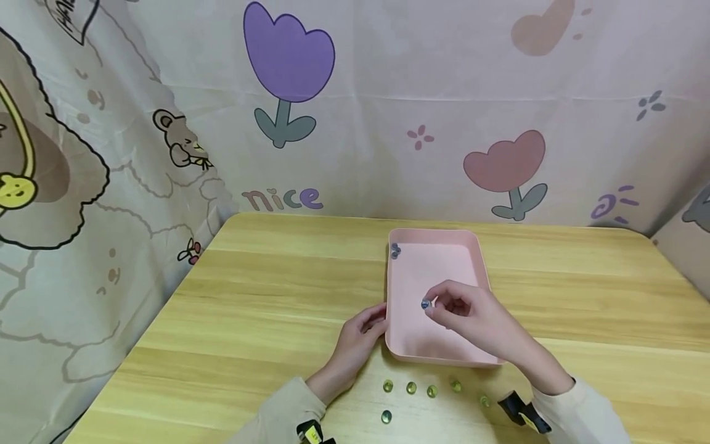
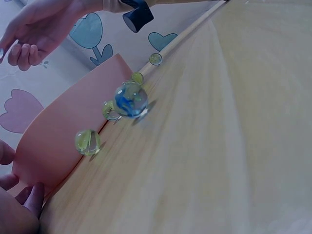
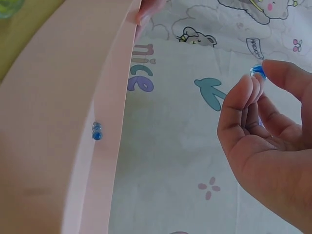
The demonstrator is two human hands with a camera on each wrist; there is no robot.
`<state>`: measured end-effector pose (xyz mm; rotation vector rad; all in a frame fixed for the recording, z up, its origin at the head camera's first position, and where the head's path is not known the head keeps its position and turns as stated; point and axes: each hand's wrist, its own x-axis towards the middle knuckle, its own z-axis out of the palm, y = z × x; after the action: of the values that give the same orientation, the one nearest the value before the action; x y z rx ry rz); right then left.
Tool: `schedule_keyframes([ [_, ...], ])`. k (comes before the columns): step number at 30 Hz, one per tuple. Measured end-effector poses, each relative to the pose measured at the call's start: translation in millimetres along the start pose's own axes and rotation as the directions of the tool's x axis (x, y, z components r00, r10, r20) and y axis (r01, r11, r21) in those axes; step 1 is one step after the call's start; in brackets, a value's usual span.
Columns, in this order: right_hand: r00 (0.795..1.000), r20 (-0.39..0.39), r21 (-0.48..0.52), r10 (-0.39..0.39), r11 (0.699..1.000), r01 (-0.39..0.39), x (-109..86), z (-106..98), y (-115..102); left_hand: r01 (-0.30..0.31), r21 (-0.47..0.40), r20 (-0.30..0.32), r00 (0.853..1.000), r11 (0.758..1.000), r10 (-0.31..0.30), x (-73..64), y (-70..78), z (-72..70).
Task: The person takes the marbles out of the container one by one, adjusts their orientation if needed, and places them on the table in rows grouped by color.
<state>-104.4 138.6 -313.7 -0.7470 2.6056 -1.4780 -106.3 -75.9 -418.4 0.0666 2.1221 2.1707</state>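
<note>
My right hand (image 1: 463,311) is above the pink tray (image 1: 432,345), pinching a blue-and-clear glass marble (image 1: 425,304) between thumb and fingertips. The same marble (image 3: 258,72) shows at the fingertips in the right wrist view. My left hand (image 1: 352,345) rests against the outside of the tray's left wall. Its fingers (image 2: 34,197) touch that pink wall in the left wrist view. A small cluster of blue marbles (image 1: 395,251) lies inside the tray at its far left corner, also seen as blue marbles (image 3: 97,131) in the right wrist view.
In front of the tray, several yellow-green marbles (image 1: 411,388) lie in a loose row on the wooden table (image 1: 266,296). Nearer to me sits one blue-and-clear marble (image 2: 130,99). A printed cloth (image 1: 383,166) hangs behind the table.
</note>
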Motion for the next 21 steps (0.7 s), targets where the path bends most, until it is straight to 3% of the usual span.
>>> schedule_keyframes([
  [11,0.998,0.054,0.021,-0.028,0.999,0.027,-14.5,-1,-2,-0.017,0.013,-0.001,1.000,1.000,0.017,2.1,-1.8,-0.3],
  [21,0.990,0.104,0.021,-0.091,0.996,0.089,-34.6,13,11,-0.017,0.012,0.002,1.000,1.000,0.017,2.1,-3.3,0.1],
])
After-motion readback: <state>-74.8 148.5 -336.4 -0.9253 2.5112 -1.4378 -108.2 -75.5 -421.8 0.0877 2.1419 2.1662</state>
